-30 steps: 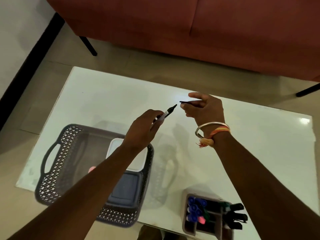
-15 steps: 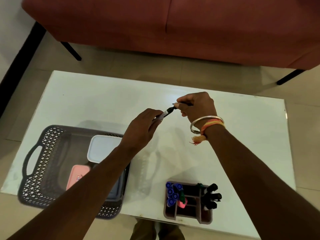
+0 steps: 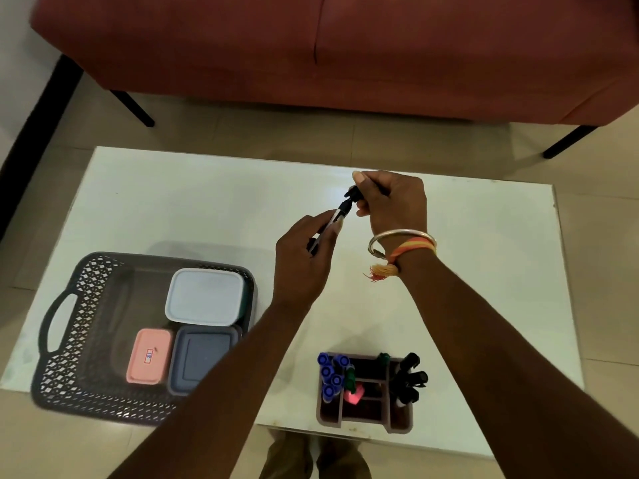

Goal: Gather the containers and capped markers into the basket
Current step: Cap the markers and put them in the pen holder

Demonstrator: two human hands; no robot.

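A home living room: a red sofa (image 3: 345, 53) is standing on beige floor tiles (image 3: 311, 133) behind a low white desk (image 3: 173, 202).

Three containers (image 3: 204, 295) (image 3: 149, 361) (image 3: 202, 357), one basket (image 3: 86, 271), one organizer (image 3: 363, 425)

Rust-red sofa (image 3: 311, 46) across the far side, beige tiled floor (image 3: 242, 133) beneath, glossy white table (image 3: 166, 202) near, black skirting (image 3: 34, 133) along the left wall (image 3: 15, 63)

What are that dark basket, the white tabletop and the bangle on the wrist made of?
Basket: probably moulded plastic, matt dark grey; its walls are a regular cut-out lattice.
Tabletop: glossy white, perhaps glass or laminate; a bright glare spot shows on it.
Bangle: looks like metal, as it is thin, silvery and shiny.
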